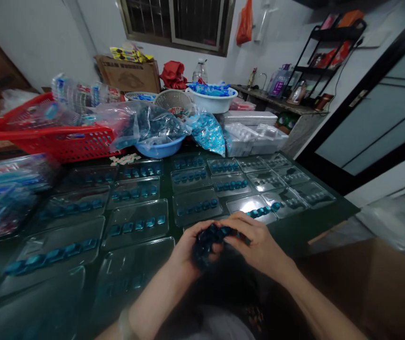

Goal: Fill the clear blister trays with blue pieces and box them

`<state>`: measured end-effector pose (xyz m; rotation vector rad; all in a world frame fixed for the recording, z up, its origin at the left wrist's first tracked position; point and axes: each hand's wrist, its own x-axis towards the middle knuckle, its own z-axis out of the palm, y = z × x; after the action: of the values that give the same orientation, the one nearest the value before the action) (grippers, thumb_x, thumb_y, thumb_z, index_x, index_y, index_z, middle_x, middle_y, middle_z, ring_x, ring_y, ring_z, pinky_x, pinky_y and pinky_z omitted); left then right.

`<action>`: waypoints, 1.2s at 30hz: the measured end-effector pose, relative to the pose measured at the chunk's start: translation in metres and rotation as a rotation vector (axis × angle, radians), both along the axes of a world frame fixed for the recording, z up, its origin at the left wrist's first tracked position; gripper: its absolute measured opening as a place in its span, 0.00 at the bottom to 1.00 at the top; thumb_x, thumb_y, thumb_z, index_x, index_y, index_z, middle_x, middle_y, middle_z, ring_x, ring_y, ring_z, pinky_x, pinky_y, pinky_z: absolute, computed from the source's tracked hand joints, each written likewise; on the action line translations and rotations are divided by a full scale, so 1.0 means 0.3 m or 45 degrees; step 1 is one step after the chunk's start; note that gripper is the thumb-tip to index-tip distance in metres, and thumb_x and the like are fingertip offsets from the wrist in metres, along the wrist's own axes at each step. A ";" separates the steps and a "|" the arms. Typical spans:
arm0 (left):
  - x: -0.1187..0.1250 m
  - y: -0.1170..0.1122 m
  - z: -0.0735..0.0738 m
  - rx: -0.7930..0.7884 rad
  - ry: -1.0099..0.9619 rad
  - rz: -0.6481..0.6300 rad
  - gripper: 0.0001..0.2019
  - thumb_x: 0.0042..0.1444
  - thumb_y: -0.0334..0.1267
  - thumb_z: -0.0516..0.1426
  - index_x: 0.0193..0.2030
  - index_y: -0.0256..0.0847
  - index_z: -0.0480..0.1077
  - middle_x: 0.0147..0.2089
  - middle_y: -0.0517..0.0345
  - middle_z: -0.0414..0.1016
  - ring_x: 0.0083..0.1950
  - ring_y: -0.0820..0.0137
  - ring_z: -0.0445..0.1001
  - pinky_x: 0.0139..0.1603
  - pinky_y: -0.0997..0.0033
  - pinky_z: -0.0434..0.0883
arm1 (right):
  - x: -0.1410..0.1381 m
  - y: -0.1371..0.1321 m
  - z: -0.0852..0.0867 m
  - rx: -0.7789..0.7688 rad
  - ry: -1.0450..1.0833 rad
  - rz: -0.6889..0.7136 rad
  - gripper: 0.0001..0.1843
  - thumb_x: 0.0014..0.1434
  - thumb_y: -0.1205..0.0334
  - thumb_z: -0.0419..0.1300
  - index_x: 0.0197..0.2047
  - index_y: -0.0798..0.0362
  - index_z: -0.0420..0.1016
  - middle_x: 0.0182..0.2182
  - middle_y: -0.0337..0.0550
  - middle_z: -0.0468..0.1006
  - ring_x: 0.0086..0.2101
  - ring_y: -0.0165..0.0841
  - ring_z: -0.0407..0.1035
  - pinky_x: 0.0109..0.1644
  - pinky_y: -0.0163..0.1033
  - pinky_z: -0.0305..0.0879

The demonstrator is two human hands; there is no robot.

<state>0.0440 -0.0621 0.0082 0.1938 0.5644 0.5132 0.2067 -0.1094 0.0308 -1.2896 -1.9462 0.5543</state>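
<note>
My left hand (187, 252) cups a clump of small dark blue capsules (209, 243) from below, its fingers closed around them. My right hand (255, 241) comes in from the right and pinches the same clump's far end. Just past the hands, a clear plastic blister tray (250, 208) holds a short row of blue capsules. Another such tray (136, 224) lies to the left of my hands, with its own row of capsules. Many similar trays cover the dark green table (315, 226).
A red plastic basket (53, 137) and clear bags of blue pieces (149, 127) stand beyond the trays. Behind them are a white basin (212, 100) and stacks of white plastic trays (248, 137). A cardboard box (365, 288) stands at the lower right.
</note>
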 end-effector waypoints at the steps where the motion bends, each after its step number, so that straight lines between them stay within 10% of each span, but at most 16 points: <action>1: 0.002 0.002 0.000 0.004 0.006 -0.002 0.08 0.49 0.37 0.53 0.34 0.35 0.65 0.27 0.54 0.67 0.20 0.75 0.65 0.16 0.82 0.55 | -0.013 0.000 -0.006 0.016 0.035 -0.005 0.15 0.53 0.69 0.54 0.44 0.49 0.67 0.39 0.41 0.68 0.38 0.29 0.64 0.41 0.35 0.62; 17: 0.054 -0.003 -0.011 -0.045 -0.071 -0.120 0.08 0.51 0.37 0.53 0.35 0.35 0.66 0.30 0.52 0.66 0.21 0.79 0.62 0.15 0.84 0.51 | 0.075 -0.011 -0.096 -0.343 0.782 -0.333 0.11 0.52 0.60 0.56 0.39 0.52 0.71 0.25 0.37 0.70 0.22 0.26 0.63 0.24 0.32 0.61; 23: 0.032 0.023 -0.012 0.021 -0.010 0.019 0.06 0.52 0.35 0.51 0.34 0.34 0.66 0.31 0.51 0.65 0.20 0.80 0.59 0.13 0.85 0.49 | 0.471 0.052 -0.163 0.094 -0.083 -1.040 0.18 0.54 0.55 0.51 0.44 0.55 0.70 0.33 0.45 0.74 0.29 0.31 0.68 0.31 0.36 0.64; 26: 0.021 0.028 -0.015 0.016 0.045 0.039 0.06 0.51 0.35 0.52 0.34 0.34 0.66 0.31 0.50 0.65 0.20 0.80 0.59 0.13 0.85 0.49 | 0.636 0.093 -0.213 0.031 -0.315 -1.094 0.14 0.50 0.57 0.54 0.36 0.57 0.74 0.32 0.47 0.75 0.31 0.35 0.68 0.34 0.38 0.63; 36: 0.023 0.031 -0.008 0.017 0.204 0.052 0.06 0.49 0.34 0.54 0.34 0.34 0.66 0.32 0.51 0.66 0.20 0.80 0.60 0.13 0.84 0.51 | 0.669 0.127 -0.246 -0.260 -0.733 -1.105 0.12 0.52 0.57 0.53 0.33 0.53 0.75 0.30 0.44 0.75 0.30 0.33 0.68 0.30 0.33 0.58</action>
<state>0.0508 -0.0529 0.0057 0.2381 0.7227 0.5446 0.4074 -0.0714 -0.0429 -2.4173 -1.5071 -0.0816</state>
